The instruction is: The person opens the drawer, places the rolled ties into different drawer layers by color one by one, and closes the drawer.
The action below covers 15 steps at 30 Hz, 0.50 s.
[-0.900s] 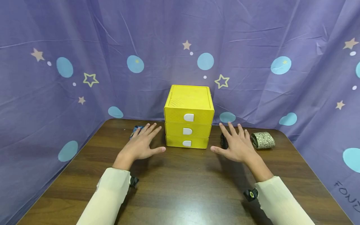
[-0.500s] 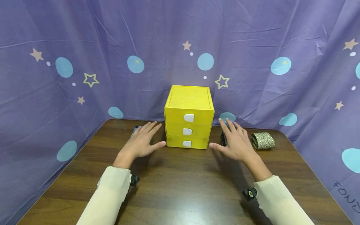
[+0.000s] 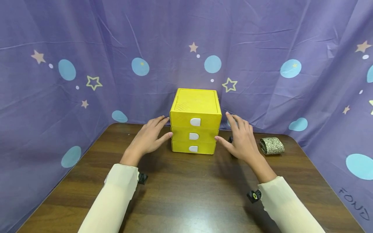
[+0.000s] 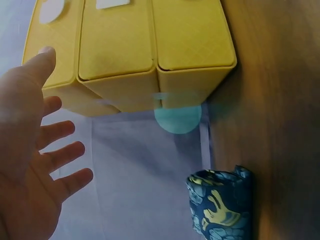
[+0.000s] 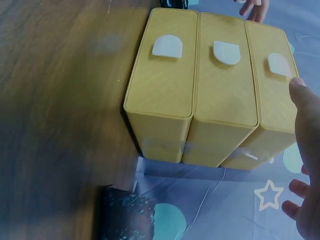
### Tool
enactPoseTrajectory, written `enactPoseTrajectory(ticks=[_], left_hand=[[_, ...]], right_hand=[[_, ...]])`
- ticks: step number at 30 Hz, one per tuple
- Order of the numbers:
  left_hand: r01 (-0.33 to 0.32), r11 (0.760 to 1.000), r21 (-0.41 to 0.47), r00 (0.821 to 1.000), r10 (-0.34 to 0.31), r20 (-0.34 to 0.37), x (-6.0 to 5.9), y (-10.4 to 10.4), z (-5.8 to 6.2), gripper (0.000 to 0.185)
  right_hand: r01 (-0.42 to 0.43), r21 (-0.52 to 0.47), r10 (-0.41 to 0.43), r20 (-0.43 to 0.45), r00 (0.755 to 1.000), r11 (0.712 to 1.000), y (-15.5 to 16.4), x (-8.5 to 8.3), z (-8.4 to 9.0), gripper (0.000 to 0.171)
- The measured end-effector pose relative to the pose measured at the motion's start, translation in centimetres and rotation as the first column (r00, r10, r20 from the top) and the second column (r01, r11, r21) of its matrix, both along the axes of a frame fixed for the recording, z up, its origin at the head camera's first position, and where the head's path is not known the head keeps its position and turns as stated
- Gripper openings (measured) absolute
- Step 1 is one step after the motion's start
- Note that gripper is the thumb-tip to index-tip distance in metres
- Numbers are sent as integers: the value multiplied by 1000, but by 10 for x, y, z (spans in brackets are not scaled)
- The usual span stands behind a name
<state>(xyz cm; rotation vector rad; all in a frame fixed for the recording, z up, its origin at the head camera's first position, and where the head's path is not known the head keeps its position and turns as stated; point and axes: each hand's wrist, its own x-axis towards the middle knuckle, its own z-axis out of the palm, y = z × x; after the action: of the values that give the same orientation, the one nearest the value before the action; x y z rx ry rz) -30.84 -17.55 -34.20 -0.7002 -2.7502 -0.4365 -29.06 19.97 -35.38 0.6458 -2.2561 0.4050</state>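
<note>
Left hand (image 3: 148, 137) and right hand (image 3: 242, 138) moved nearer boxy yellow plastic three-drawer unit (image 3: 193, 111) (rounded white handles (image 3: 195, 122)); grips apart.

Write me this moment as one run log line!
left hand: empty, beside yellow drawer unit; right hand: empty, opposite side; three drawers: closed

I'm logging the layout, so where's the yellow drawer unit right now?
In the head view, the yellow drawer unit stands centrally near the far edge of the table, before the purple curtain, between left hand and right hand.
</note>
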Motion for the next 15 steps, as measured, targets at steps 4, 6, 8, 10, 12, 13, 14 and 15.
enactPoseTrajectory(ticks=[4, 6, 8, 10, 12, 13, 14, 15], left_hand=[[7, 1000, 30, 1000, -6, -22, -3, 4, 6, 72], [13, 999, 45, 999, -11, -40, -4, 6, 7, 71], [15, 998, 60, 998, -11, -58, -6, 7, 9, 70], [17, 997, 75, 997, -11, -75, -9, 7, 10, 68], [22, 995, 94, 996, -14, -92, -12, 8, 11, 67], [24, 994, 106, 995, -14, -97, -13, 9, 11, 66], [28, 993, 118, 994, -15, -105, -14, 10, 12, 65], [33, 991, 130, 993, -18, -114, -16, 10, 12, 64]], right_hand=[[-42, -23, 41, -59, 997, 999, -7, -3, 5, 95], [-63, -29, 61, -80, 995, 998, -11, -5, 6, 93], [-80, -31, 76, -99, 992, 996, -14, -6, 8, 91], [-91, -28, 87, -119, 989, 995, -18, -7, 8, 88], [-101, -28, 96, -144, 985, 995, -21, -8, 10, 85], [-103, -26, 98, -156, 983, 994, -23, -9, 10, 83], [-106, -23, 101, -166, 981, 994, -25, -10, 11, 81], [-109, -20, 104, -175, 979, 994, -27, -10, 11, 79]])
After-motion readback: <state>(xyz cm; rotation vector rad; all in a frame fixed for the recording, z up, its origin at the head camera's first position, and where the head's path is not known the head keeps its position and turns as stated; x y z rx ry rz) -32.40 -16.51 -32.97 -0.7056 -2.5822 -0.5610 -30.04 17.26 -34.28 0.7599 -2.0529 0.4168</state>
